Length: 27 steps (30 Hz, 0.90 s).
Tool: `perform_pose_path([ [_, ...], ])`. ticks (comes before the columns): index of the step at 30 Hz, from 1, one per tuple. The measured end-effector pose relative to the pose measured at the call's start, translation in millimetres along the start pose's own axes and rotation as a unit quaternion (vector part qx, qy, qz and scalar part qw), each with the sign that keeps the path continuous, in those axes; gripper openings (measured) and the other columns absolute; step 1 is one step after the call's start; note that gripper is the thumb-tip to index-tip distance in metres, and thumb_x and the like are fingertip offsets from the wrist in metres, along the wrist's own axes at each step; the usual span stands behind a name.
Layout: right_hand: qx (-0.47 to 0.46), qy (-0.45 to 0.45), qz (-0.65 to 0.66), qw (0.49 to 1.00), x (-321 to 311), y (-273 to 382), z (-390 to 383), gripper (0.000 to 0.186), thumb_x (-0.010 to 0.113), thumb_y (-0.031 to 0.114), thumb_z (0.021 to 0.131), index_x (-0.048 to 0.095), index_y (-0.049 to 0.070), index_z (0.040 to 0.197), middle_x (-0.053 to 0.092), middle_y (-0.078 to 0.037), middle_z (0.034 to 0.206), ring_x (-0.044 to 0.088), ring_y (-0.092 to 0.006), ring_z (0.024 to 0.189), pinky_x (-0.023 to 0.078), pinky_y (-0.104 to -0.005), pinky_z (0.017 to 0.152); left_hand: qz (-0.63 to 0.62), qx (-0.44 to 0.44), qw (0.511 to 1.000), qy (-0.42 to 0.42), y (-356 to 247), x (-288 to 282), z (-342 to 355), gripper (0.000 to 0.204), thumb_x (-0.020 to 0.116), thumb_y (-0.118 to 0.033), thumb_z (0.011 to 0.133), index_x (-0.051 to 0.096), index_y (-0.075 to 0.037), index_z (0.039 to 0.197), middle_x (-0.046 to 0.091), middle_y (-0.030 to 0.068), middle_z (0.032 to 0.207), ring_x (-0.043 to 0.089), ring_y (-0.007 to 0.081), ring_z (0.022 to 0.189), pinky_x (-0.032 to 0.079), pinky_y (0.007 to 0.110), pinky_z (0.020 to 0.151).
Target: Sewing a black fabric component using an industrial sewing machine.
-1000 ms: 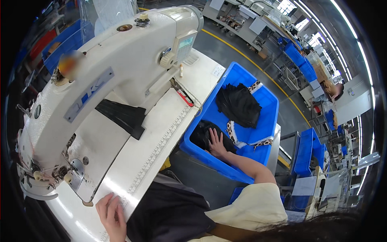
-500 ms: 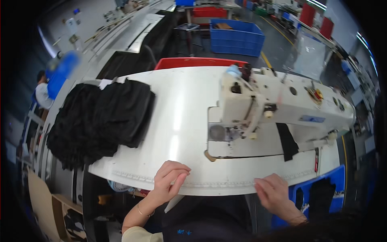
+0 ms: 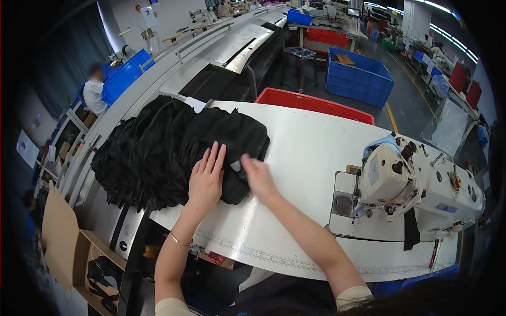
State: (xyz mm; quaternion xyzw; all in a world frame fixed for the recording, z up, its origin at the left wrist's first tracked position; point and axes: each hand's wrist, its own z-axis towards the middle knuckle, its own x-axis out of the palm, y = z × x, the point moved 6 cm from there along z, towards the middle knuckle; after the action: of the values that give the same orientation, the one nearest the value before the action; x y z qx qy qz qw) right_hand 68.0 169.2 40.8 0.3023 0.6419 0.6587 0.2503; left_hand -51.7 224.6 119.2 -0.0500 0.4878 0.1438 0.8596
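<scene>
Two adjoining heaps of black fabric pieces lie at the left end of the white sewing table: a large ruffled heap (image 3: 145, 152) and a flatter stack (image 3: 232, 126) beside it. My left hand (image 3: 206, 181) rests on the flatter stack with its fingers stretched out. Beside the stack's right edge is my right hand (image 3: 258, 176), blurred, its thumb up and its other fingers mostly hidden. Between the hands a small pale grey patch (image 3: 235, 166) shows on the black cloth; what it is I cannot make out.
A white sewing machine (image 3: 390, 176) stands at the table's right, with a black cloth strip (image 3: 411, 230) by its arm. A ruler scale (image 3: 258, 254) runs along the front edge. Beyond are a red bin (image 3: 316, 105) and a blue crate (image 3: 358, 79). An open cardboard box (image 3: 60, 239) sits lower left.
Both hands have moved from the table's front edge to the black fabric stack. The view has turned left, so the machine appears farther right.
</scene>
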Motion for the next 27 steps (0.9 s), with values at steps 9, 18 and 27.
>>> perform_pose_path([
  [9, -0.376, -0.237, 0.095, 0.891, -161.1, 235.5, -38.2, 0.035, 0.045, 0.028, 0.098, 0.062, -0.001, 0.087, 0.060, 0.000, 0.074, 0.053, -0.0063, 0.064, 0.043, -0.0208, 0.059, 0.103, 0.076, 0.990, 0.052, 6.7, 54.7, 54.2, 0.017, 0.063, -0.021, 0.080, 0.068, -0.005, 0.081, 0.063, 0.0069, 0.094, 0.055, 0.0246, 0.098, 0.041, 0.038, 0.090],
  [18, -0.334, 0.122, -0.648, 0.673, -46.3, 70.0, -210.2, 0.032, 0.057, 0.008, 0.072, 0.054, -0.008, 0.099, 0.062, -0.025, 0.095, 0.065, -0.0307, 0.086, 0.052, -0.0345, 0.079, -0.419, -0.066, 0.906, 0.008, -38.7, -21.2, 23.4, 0.009, 0.059, -0.003, 0.086, 0.065, 0.002, 0.091, 0.058, 0.0087, 0.075, 0.052, 0.0147, 0.061, 0.042, 0.026, 0.055],
  [27, -0.337, 0.271, -0.695, 0.575, 27.6, 4.8, -262.5, 0.039, 0.056, 0.016, 0.075, 0.057, -0.008, 0.106, 0.062, -0.019, 0.101, 0.060, -0.0282, 0.098, 0.048, -0.0398, 0.085, -0.095, 0.201, 0.947, 0.233, -216.7, 20.4, -46.8, 0.030, 0.066, -0.021, 0.081, 0.057, 0.005, 0.095, 0.055, 0.0138, 0.085, 0.060, 0.0295, 0.070, 0.052, 0.034, 0.061],
])
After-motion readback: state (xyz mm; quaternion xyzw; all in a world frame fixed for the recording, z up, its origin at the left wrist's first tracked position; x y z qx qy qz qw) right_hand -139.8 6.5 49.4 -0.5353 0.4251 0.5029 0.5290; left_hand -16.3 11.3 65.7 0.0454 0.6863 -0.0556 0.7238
